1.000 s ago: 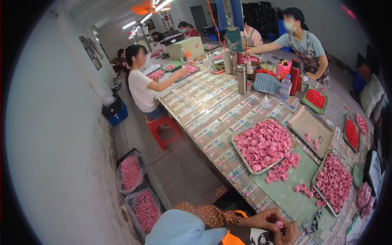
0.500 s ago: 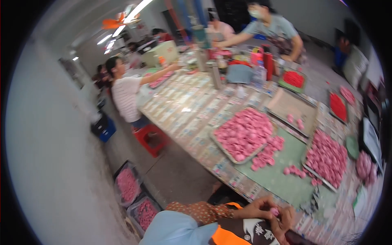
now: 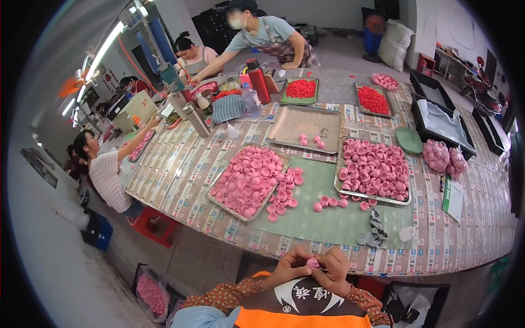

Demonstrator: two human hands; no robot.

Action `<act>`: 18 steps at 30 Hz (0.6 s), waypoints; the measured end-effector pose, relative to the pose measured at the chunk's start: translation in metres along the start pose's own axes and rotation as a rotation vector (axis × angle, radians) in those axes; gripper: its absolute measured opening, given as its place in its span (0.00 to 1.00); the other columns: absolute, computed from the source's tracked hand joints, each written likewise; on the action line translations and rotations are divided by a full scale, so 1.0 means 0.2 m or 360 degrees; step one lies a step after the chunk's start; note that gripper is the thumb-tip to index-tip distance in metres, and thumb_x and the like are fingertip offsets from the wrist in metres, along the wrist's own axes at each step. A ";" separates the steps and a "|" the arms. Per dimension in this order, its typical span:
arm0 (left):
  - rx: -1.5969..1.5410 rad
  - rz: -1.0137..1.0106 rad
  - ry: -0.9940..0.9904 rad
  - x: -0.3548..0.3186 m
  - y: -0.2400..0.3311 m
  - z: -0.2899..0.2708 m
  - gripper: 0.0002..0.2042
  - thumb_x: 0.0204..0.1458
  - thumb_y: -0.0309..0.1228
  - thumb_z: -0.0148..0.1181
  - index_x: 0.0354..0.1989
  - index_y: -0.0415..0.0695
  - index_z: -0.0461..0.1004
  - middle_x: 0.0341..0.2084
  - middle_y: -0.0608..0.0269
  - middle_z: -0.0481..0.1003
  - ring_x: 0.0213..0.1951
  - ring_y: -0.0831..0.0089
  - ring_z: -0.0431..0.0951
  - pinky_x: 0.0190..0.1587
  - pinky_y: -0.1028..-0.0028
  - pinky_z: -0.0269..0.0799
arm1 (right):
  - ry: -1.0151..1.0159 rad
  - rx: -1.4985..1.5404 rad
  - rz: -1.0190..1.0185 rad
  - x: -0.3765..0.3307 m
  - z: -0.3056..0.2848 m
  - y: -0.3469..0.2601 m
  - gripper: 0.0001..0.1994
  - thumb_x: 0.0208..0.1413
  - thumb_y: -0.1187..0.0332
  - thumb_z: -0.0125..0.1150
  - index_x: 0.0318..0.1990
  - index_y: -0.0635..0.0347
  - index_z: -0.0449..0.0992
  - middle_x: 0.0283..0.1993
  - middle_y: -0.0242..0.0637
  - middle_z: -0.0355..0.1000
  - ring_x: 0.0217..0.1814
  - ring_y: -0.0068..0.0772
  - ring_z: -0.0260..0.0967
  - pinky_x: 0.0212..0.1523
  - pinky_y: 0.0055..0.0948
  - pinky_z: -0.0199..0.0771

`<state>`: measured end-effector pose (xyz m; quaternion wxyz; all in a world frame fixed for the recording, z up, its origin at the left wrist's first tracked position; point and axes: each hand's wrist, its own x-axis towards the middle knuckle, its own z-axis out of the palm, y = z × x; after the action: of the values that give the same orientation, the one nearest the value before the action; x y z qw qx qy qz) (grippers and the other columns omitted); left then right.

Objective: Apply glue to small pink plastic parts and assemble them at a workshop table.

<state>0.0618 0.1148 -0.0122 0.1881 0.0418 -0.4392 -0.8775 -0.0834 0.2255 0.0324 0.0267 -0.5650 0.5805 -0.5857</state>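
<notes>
Close to my body, just before the table's near edge, my two hands meet around a small round pink piece (image 3: 313,263). My left hand (image 3: 291,266) pinches it from one side. Fingers of my right hand (image 3: 334,268) close on it from the other, and partly cover it. Ahead of them lies a green mat (image 3: 328,234) with loose pink pieces (image 3: 330,201), some hollow like little cups. Heaps of similar pink pieces fill a left metal tray (image 3: 227,212) and a right metal tray (image 3: 377,198). Crumpled silvery wrapping (image 3: 373,236) rests on the mat's right part.
Behind is a tray (image 3: 290,124) with several pink balls. Farther back are red pieces (image 3: 301,88), a red flask (image 3: 257,82) and a steel bottle (image 3: 197,121). Bagged pink pieces (image 3: 436,156) lie right. Co-workers sit or stand across and left; a red stool (image 3: 156,227) stands left.
My view has swung and levelled, so the table and my hands sit differently in the picture. Both hands still hold the pink piece between them.
</notes>
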 end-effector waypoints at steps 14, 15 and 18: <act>-0.0083 -0.0059 -0.0013 0.16 0.03 -0.08 0.16 0.55 0.23 0.64 0.49 0.43 0.66 0.48 0.59 0.74 0.53 0.73 0.74 0.58 0.68 0.69 | -0.0106 -0.0083 0.0080 0.14 -0.01 0.08 0.15 0.37 0.74 0.73 0.36 0.63 0.78 0.27 0.36 0.66 0.28 0.39 0.63 0.27 0.35 0.61; -0.0091 -0.0059 -0.0013 0.18 0.03 -0.10 0.16 0.54 0.22 0.64 0.49 0.43 0.65 0.49 0.57 0.74 0.53 0.70 0.74 0.58 0.67 0.69 | -0.0116 -0.0066 0.0084 0.16 -0.01 0.09 0.15 0.37 0.74 0.73 0.36 0.63 0.78 0.27 0.36 0.66 0.28 0.39 0.63 0.27 0.35 0.61; -0.0075 -0.0079 0.0026 0.21 0.05 -0.12 0.17 0.54 0.22 0.64 0.49 0.44 0.66 0.49 0.57 0.74 0.53 0.70 0.74 0.58 0.67 0.69 | -0.0152 -0.0076 0.0143 0.20 0.01 0.12 0.15 0.38 0.74 0.72 0.36 0.63 0.78 0.27 0.37 0.68 0.28 0.39 0.64 0.28 0.36 0.62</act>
<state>0.0311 0.0760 -0.0142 0.1708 0.0554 -0.4157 -0.8916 -0.1117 0.1888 0.0403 0.0673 -0.5662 0.6171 -0.5423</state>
